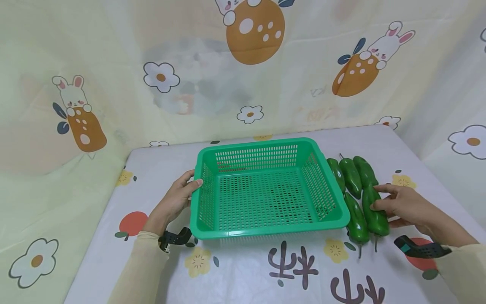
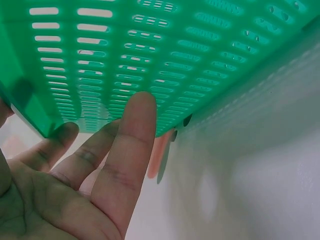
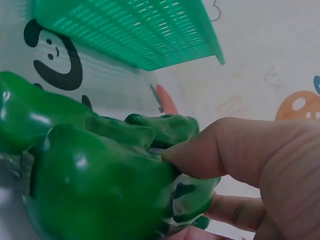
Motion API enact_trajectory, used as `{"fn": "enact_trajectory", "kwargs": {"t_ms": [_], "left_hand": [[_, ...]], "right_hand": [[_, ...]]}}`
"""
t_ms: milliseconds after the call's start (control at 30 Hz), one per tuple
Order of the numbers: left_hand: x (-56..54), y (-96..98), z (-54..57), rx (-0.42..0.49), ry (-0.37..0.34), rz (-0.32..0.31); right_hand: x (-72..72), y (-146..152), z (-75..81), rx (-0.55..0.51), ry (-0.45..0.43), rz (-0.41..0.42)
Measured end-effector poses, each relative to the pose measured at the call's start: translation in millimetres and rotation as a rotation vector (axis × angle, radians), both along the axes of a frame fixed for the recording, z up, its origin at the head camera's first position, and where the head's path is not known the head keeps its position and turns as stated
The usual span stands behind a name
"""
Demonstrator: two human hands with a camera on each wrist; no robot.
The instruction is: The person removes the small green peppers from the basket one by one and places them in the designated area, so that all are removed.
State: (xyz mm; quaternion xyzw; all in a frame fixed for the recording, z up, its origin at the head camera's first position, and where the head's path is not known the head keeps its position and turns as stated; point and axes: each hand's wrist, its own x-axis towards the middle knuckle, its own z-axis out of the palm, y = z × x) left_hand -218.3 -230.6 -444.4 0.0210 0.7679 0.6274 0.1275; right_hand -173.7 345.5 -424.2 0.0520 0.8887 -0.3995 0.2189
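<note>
A green plastic basket with slotted walls stands in the middle of the table, with nothing inside it. My left hand grips its left side, thumb over the rim and the other fingers along the outside wall. To the basket's right lie several glossy green peppers, among them one upper pepper and one lower pepper. My right hand holds the rightmost lower pepper between thumb and fingers. In the right wrist view the thumb presses on top of this pepper.
A pale printed cloth covers the table. Behind it hangs a curtain with rabbit and flower prints. Black straps circle the left wrist and right wrist. The basket's right wall stands close beside the peppers.
</note>
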Motion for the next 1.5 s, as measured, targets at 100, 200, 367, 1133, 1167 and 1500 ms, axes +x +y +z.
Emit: {"fn": "enact_trajectory", "kwargs": {"t_ms": [100,200,367,1133,1167,1500], "left_hand": [[0.4,0.4,0.1,0.003,0.0,0.0],[0.6,0.8,0.5,0.008,-0.002,0.0],[0.2,1.2,0.8,0.013,-0.005,-0.001],[-3.5,-1.1,-1.0,0.001,0.01,-0.054],[-3.9,-1.3,-0.7,-0.005,0.016,-0.058],[-4.5,-5.3,2.7,-0.122,0.06,-0.048]], "right_hand": [[-0.5,0,-2.2,0.002,-0.013,-0.003],[-1.6,1,-4.5,0.01,-0.029,-0.013],[-3.6,4,-9.2,0.014,-0.041,-0.023],[0.5,2,-21.6,0.062,-0.052,-0.025],[0.7,2,-20.9,0.07,-0.049,-0.024],[3.3,-5,-3.1,0.231,0.088,0.005]]}}
